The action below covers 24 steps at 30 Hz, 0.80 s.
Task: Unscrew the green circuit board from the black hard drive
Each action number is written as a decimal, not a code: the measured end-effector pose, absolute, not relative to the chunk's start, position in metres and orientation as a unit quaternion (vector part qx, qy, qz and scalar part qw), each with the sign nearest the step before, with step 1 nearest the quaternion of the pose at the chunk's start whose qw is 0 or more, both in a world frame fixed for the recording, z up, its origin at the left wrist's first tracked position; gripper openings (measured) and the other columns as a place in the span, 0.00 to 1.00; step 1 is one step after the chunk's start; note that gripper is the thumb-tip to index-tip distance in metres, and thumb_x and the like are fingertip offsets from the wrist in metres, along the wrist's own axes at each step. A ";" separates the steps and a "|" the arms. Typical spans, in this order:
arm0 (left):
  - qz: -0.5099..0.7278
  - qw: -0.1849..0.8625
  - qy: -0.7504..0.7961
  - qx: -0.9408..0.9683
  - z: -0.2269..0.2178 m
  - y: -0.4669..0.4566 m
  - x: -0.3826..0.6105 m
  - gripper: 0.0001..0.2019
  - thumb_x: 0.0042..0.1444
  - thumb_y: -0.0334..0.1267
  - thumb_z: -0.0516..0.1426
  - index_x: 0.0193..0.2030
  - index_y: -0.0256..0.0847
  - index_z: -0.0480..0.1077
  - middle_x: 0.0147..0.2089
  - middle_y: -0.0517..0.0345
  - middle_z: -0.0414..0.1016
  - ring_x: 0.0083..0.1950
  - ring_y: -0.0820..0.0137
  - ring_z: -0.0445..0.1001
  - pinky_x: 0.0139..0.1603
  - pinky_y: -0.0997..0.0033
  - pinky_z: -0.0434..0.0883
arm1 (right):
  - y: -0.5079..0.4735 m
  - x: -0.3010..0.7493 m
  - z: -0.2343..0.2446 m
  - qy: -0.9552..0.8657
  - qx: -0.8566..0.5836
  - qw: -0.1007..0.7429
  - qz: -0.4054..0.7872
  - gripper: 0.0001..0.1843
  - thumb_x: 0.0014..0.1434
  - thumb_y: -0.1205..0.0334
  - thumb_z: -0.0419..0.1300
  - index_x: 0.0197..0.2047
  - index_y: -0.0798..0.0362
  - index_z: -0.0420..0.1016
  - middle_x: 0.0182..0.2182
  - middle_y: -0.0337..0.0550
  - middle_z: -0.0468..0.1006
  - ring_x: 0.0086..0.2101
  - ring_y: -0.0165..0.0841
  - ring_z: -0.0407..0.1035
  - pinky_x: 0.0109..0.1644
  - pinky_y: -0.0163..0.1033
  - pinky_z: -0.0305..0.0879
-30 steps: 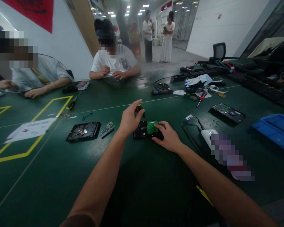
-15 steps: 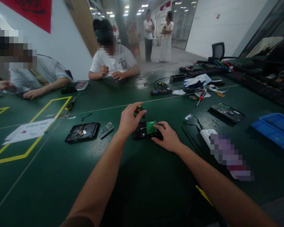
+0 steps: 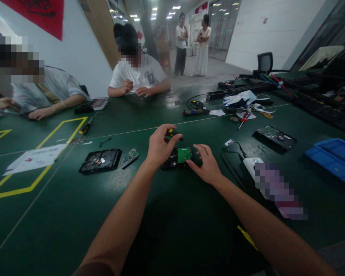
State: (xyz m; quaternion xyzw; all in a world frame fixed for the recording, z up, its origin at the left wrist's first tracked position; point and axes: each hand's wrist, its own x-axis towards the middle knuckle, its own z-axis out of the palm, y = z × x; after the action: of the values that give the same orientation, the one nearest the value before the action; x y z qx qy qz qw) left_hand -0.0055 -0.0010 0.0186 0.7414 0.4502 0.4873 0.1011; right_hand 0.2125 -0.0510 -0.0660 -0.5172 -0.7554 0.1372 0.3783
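A black hard drive (image 3: 169, 162) with a green circuit board (image 3: 184, 154) lies on the table in front of me. My left hand (image 3: 162, 145) is closed around a yellow-and-black screwdriver (image 3: 171, 131), above the drive's far left side; its tip is hard to make out. At the drive's right edge is my right hand (image 3: 206, 165), fingers apart and nothing held, the thumb close to the board's corner. To the left rest another open drive casing (image 3: 100, 160) and a loose circuit board (image 3: 130, 157).
A third hard drive (image 3: 275, 138), a blue tray (image 3: 333, 157) and a white corded device (image 3: 254, 168) are on the right. Farther back lie gloves (image 3: 240, 99) and a red screwdriver (image 3: 243, 120). Two people sit across the table; a paper sheet (image 3: 31, 160) lies left.
My left hand has shifted slightly right with the screwdriver, which now tilts more to the right. My right hand's fingers have lifted off the circuit board and spread.
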 end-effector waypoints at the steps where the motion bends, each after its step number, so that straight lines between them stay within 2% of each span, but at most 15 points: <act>1: 0.483 0.114 0.447 0.744 0.019 -0.004 -0.001 0.12 0.63 0.40 0.65 0.50 0.43 0.72 0.47 0.56 0.77 0.43 0.70 0.77 0.40 0.70 0.76 | -0.052 0.213 -0.064 -0.740 -0.520 0.409 0.119 0.36 0.65 0.46 0.63 0.71 0.47 0.58 0.66 0.55 0.63 0.61 0.50 0.67 0.63 0.58 0.70; 5: 0.451 0.155 0.421 0.772 0.017 -0.016 0.019 0.12 0.61 0.42 0.66 0.47 0.43 0.71 0.45 0.58 0.77 0.42 0.70 0.76 0.41 0.69 0.76 | -0.055 0.212 -0.057 -0.726 -0.513 0.455 0.058 0.34 0.69 0.50 0.58 0.74 0.47 0.55 0.67 0.55 0.66 0.66 0.51 0.61 0.70 0.63 0.61; 9: 0.414 0.187 0.379 0.806 0.011 -0.023 0.032 0.13 0.60 0.41 0.67 0.47 0.44 0.71 0.44 0.57 0.77 0.44 0.68 0.77 0.45 0.66 0.76 | -0.057 0.212 -0.058 -0.732 -0.496 0.462 0.066 0.26 0.72 0.55 0.52 0.71 0.47 0.61 0.63 0.52 0.73 0.63 0.47 0.68 0.67 0.60 0.65; 13: 0.405 0.207 0.365 0.812 0.003 -0.022 0.035 0.14 0.60 0.43 0.67 0.48 0.44 0.71 0.46 0.56 0.77 0.46 0.66 0.77 0.48 0.64 0.76 | -0.058 0.215 -0.060 -0.735 -0.492 0.462 0.069 0.21 0.73 0.55 0.51 0.66 0.46 0.69 0.58 0.50 0.78 0.57 0.45 0.73 0.64 0.55 0.69; 17: 0.397 0.244 0.401 0.789 -0.012 -0.021 0.023 0.30 0.59 0.44 0.67 0.66 0.46 0.63 0.56 0.51 0.76 0.54 0.64 0.78 0.54 0.60 0.77 | -0.058 0.217 -0.060 -0.717 -0.499 0.483 0.055 0.22 0.73 0.57 0.51 0.67 0.47 0.67 0.58 0.50 0.78 0.56 0.44 0.73 0.63 0.54 0.70; 21: 0.370 0.162 0.510 0.760 -0.035 -0.028 -0.005 0.28 0.67 0.50 0.58 0.70 0.43 0.59 0.63 0.44 0.71 0.64 0.57 0.72 0.64 0.49 0.72 | -0.055 0.219 -0.061 -0.678 -0.535 0.496 0.085 0.23 0.72 0.55 0.52 0.67 0.49 0.65 0.57 0.54 0.76 0.54 0.47 0.74 0.57 0.56 0.74; 22: 0.359 0.136 0.521 0.762 -0.041 -0.031 -0.013 0.30 0.66 0.52 0.59 0.70 0.43 0.58 0.65 0.42 0.69 0.67 0.54 0.69 0.67 0.46 0.69 | -0.054 0.219 -0.061 -0.667 -0.542 0.502 0.098 0.22 0.72 0.55 0.52 0.66 0.49 0.65 0.56 0.55 0.76 0.52 0.48 0.75 0.55 0.56 0.75; 24: 0.326 0.097 0.520 0.783 -0.053 -0.036 -0.025 0.42 0.59 0.59 0.63 0.73 0.42 0.54 0.70 0.39 0.63 0.73 0.49 0.61 0.73 0.43 0.62 | -0.052 0.219 -0.061 -0.651 -0.544 0.514 0.125 0.22 0.71 0.54 0.54 0.64 0.50 0.66 0.55 0.56 0.76 0.49 0.47 0.76 0.51 0.56 0.77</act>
State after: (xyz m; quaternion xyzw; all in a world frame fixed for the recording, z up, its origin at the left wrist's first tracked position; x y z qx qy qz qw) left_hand -0.0252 -0.0360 -0.0531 0.7834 0.5204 0.3255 0.0973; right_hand 0.2186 -0.0522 -0.0606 -0.5439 -0.6512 0.1251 0.5143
